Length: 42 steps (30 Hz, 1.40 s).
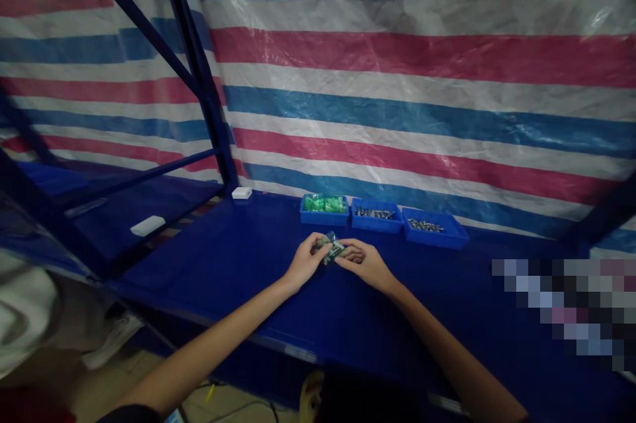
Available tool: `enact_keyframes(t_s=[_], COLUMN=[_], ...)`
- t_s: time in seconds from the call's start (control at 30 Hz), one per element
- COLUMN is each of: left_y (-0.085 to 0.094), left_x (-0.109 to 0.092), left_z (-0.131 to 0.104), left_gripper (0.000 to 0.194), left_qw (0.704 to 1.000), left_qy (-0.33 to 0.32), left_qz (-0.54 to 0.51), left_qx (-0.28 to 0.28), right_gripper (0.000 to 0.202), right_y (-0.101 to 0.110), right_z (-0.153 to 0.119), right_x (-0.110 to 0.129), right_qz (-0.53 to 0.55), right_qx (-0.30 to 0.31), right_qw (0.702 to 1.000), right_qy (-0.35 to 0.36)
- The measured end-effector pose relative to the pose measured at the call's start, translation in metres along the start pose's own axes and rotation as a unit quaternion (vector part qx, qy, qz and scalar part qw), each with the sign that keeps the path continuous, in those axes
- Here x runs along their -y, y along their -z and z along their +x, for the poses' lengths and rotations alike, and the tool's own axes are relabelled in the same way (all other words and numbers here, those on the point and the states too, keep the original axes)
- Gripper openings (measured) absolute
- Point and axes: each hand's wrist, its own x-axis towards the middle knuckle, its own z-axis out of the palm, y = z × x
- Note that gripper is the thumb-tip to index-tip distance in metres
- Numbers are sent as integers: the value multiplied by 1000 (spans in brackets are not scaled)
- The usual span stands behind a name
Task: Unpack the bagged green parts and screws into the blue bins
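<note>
Plastic packet (pixel 334 248) was grasped by both hands (pixel 366 264); far blue trays (pixel 325 218) held green packets (pixel 325 204) left, metallic pieces (pixel 426 226) right.

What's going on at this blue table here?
A person is holding a small shiny item between the left hand and the right hand, above the blue table; it's too small to make out exactly. Just beyond the hands, three blue trays stand in a row: the left one holds green packets, the other two small silvery parts.
</note>
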Motion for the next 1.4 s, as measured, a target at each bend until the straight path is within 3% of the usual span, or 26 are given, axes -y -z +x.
enact_keyframes(t_s=[0.1, 0.23, 0.4, 0.5, 0.63, 0.73, 0.8, 0.87, 0.93, 1.0, 1.13, 1.3, 1.4], left_y=[-9, -11, -6, -4, -5, -5, -3, -1, 0, 1, 7, 17, 14], left_x=[-9, -16, -21, -30, -37, -33, -28, -24, -22, -21, -23, -15, -6], left_z=[3, 8, 20, 29, 34, 31, 27, 23, 22, 26, 56, 108, 124], left_gripper=[27, 28, 25, 24, 24, 15, 12, 15, 14, 15, 21, 11, 11], left_qw=[996, 994, 998, 992, 987, 969, 935, 893, 869, 874, 904, 924, 915], left_qy=[16, 13, -52, -114, -142, -198, -265, -319, -335, -321, -272, -256, -248], left_qz=[-82, -110, -17, 40, 70, 149, 234, 315, 359, 360, 328, 285, 316], left_qx=[-6, 4, 11, 19, 32, 13, 15, 36, 56, 59, 17, -18, -28], right_gripper=[34, 32, 33, 31, 29, 19, 4, 10, 11, 11, 47, 38, 33], right_y=[2, 6, 6, 7, 9, 14, 18, 22, 23, 23, 19, 18, 20], right_z=[2, 5, 5, 6, 7, 4, 1, -2, -3, -2, 3, 6, 7], right_x=[3, 5, 6, 6, 8, 12, 14, 14, 12, 9, 9, 11, 11], right_qz=[-7, 30, 55, 64, 85, -36, -161, -264, -319, -326, -279, -267, -265], right_qx=[-63, -129, -96, -113, -133, -169, -189, -184, -184, -199, -225, -247, -256], right_qw=[998, 991, 994, 991, 987, 984, 961, 931, 910, 908, 926, 924, 922], right_qy=[8, 0, -18, -14, -18, 49, 119, 174, 191, 173, 122, 115, 118])
